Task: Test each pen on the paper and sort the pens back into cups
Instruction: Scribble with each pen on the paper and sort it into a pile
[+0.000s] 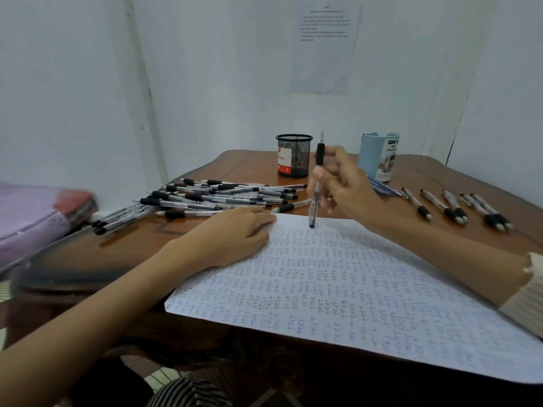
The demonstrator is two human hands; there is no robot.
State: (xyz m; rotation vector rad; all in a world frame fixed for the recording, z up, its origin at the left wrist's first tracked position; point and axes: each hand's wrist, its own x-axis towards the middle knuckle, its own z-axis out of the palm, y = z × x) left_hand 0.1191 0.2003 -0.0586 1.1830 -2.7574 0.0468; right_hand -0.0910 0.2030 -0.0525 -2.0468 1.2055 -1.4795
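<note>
Head view: right hand [343, 183] pinches pen [316, 186] upright on paper [352, 289]; left hand [232, 236] flat, pen pile [211, 198] beyond; mesh cup [293, 155] behind.

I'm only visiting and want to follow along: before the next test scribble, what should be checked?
1. Pen held in the right hand grip: ok.
2. Writing tip facing the paper: not ok; the tip seems to point up and the blunt end touches the sheet.
3. Left hand steadying the paper's far corner: ok.
4. Bare space to write on: ok, a blank strip along the far edge.
5. Black mesh cup and blue cup upright: ok.
6. Whether this pen writes: cannot tell.
</note>
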